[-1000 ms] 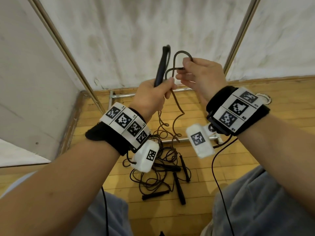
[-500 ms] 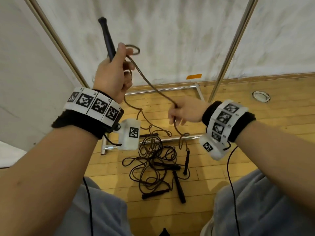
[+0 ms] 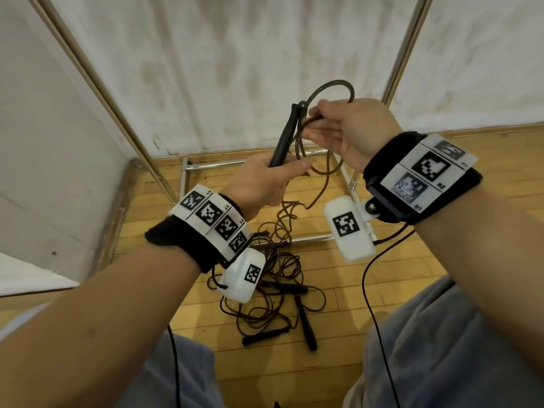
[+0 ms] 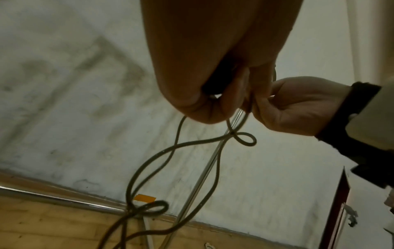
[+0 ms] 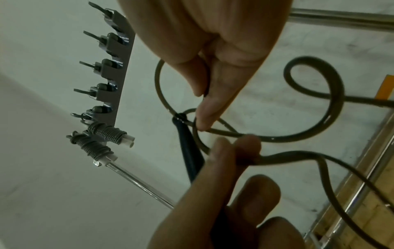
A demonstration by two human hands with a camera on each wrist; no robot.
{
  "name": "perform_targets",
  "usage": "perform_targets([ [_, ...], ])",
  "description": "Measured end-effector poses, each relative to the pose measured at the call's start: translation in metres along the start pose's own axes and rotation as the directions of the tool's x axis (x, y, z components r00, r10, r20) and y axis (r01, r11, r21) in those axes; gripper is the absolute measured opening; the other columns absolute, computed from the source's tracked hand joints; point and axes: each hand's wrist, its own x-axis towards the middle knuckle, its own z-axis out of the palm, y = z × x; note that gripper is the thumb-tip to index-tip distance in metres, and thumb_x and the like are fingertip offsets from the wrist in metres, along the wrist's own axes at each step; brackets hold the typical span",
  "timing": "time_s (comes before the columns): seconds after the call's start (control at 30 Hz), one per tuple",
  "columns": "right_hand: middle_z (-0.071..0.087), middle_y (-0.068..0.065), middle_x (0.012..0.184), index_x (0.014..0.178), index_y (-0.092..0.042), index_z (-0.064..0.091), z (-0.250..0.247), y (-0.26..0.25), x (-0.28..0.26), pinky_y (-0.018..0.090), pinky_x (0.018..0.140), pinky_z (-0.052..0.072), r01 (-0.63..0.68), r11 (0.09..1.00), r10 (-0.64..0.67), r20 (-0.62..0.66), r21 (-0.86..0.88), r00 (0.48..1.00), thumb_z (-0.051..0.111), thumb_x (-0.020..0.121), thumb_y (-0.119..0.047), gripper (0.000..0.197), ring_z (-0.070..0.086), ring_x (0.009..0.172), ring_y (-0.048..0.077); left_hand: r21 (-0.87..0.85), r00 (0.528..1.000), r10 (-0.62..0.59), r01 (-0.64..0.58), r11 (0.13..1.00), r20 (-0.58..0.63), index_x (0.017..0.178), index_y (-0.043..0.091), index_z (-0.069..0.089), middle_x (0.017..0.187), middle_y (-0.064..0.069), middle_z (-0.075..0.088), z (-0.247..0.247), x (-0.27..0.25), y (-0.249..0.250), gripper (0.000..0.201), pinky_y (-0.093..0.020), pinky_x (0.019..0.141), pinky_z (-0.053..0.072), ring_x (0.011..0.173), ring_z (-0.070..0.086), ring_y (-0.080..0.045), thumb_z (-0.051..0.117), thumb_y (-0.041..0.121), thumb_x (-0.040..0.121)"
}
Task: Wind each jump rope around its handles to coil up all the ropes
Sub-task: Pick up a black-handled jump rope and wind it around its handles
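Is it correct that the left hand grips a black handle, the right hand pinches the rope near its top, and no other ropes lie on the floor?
Not quite. The left hand grips the black handle and the right hand pinches the rope, but the head view shows a tangled pile of other ropes on the wooden floor below the hands.

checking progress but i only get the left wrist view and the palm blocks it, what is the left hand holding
observer: The left hand grips a black handle by its lower end, tip pointing up.
operator: is the right hand on the handle too
observer: No, the right hand pinches the rope beside the handle's top; a loop arches above it.
operator: any ropes left to do
observer: Yes, a tangled pile of ropes with several black handles lies on the wood floor below the hands.
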Motion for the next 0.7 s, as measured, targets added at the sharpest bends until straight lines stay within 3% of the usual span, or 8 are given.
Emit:
perform_targets([
  [0.17, 0.063, 0.019, 0.091, 0.083, 0.002, 0.056, -0.004, 0.003, 0.005, 0.024, 0.066, 0.058, 0.036, 0.999, -0.035, -0.039, 0.037, 0.999, 0.058, 0.088, 0.000, 0.006, 0.070, 0.079, 0.025, 0.040, 0.979, 0.065, -0.059, 0.997, -0.195, 0.080, 0.012, 0.064, 0.057, 0.007, 0.055, -0.004, 0.002, 0.012, 0.025, -0.017, 0.036, 0.028, 0.037, 0.035, -0.006, 0.053, 0.026, 0.097],
  [0.23, 0.059, 0.019, 0.097, 0.082, 0.000, 0.056, -0.004, 0.011, 0.010, 0.029, 0.077, 0.058, -0.022, 0.991, 0.019, -0.019, -0.133, 1.000, 0.055, 0.087, 0.005, 0.007, 0.066, 0.086, 0.025, -0.031, 0.958, 0.050, -0.061, 0.998, -0.281, 0.078, 0.011, 0.063, 0.058, 0.006, 0.055, -0.012, 0.003, 0.019, 0.025, -0.018, 0.035, 0.027, 0.036, 0.034, -0.006, 0.053, 0.025, 0.097],
  [0.27, 0.059, 0.020, 0.102, 0.089, 0.003, 0.058, -0.004, 0.016, 0.012, 0.032, 0.083, 0.056, -0.037, 0.952, 0.043, 0.013, -0.303, 0.999, 0.054, 0.087, 0.005, 0.005, 0.063, 0.090, 0.026, -0.073, 0.951, 0.039, -0.064, 0.995, -0.307, 0.079, 0.011, 0.062, 0.059, 0.005, 0.055, -0.016, 0.004, 0.022, 0.025, -0.018, 0.035, 0.026, 0.036, 0.034, -0.006, 0.053, 0.025, 0.097],
  [0.33, 0.063, 0.019, 0.110, 0.107, 0.004, 0.060, -0.003, 0.029, 0.013, 0.039, 0.092, 0.052, -0.012, 0.790, 0.107, 0.118, -0.613, 0.987, 0.060, 0.085, -0.002, 0.022, 0.062, 0.103, 0.029, -0.144, 0.947, 0.025, -0.075, 0.987, -0.319, 0.080, 0.010, 0.061, 0.060, 0.003, 0.055, -0.023, 0.003, 0.028, 0.024, -0.018, 0.034, 0.025, 0.036, 0.032, -0.006, 0.051, 0.023, 0.097],
  [0.43, 0.059, 0.005, 0.126, 0.127, -0.013, 0.053, 0.005, 0.049, 0.007, 0.041, 0.100, 0.044, 0.038, 0.617, 0.253, 0.244, -0.786, 0.936, 0.067, 0.082, -0.031, 0.051, 0.054, 0.116, 0.021, -0.222, 0.959, 0.015, -0.081, 0.972, -0.283, 0.080, 0.011, 0.059, 0.060, 0.003, 0.055, -0.029, 0.001, 0.035, 0.025, -0.020, 0.036, 0.023, 0.037, 0.029, -0.008, 0.048, 0.023, 0.099],
  [0.5, 0.053, 0.003, 0.135, 0.135, -0.016, 0.046, 0.010, 0.062, 0.006, 0.036, 0.103, 0.039, 0.152, 0.427, 0.298, 0.297, -0.892, 0.907, 0.062, 0.084, -0.045, 0.061, 0.048, 0.121, 0.019, -0.263, 0.965, 0.018, -0.090, 0.961, -0.262, 0.079, 0.011, 0.058, 0.060, 0.003, 0.055, -0.032, -0.001, 0.039, 0.026, -0.020, 0.037, 0.023, 0.037, 0.028, -0.008, 0.047, 0.023, 0.099],
  [0.6, 0.058, 0.001, 0.127, 0.134, -0.018, 0.048, 0.009, 0.073, 0.005, 0.030, 0.093, 0.039, 0.232, 0.248, 0.383, 0.315, -0.941, 0.869, 0.058, 0.087, -0.048, 0.056, 0.052, 0.114, 0.017, -0.289, 0.957, 0.021, -0.109, 0.951, -0.290, 0.079, 0.012, 0.057, 0.060, 0.004, 0.054, -0.040, -0.002, 0.044, 0.026, -0.019, 0.037, 0.023, 0.037, 0.028, -0.007, 0.046, 0.024, 0.100],
  [0.7, 0.068, -0.004, 0.081, 0.115, -0.013, 0.061, 0.007, 0.078, 0.004, 0.023, 0.072, 0.047, 0.193, 0.312, 0.471, 0.328, -0.930, 0.819, 0.058, 0.091, -0.034, 0.032, 0.062, 0.074, 0.008, -0.290, 0.934, 0.019, -0.130, 0.948, -0.356, 0.081, 0.014, 0.057, 0.061, 0.005, 0.054, -0.051, -0.004, 0.044, 0.025, -0.020, 0.039, 0.023, 0.039, 0.028, -0.007, 0.047, 0.026, 0.100],
])
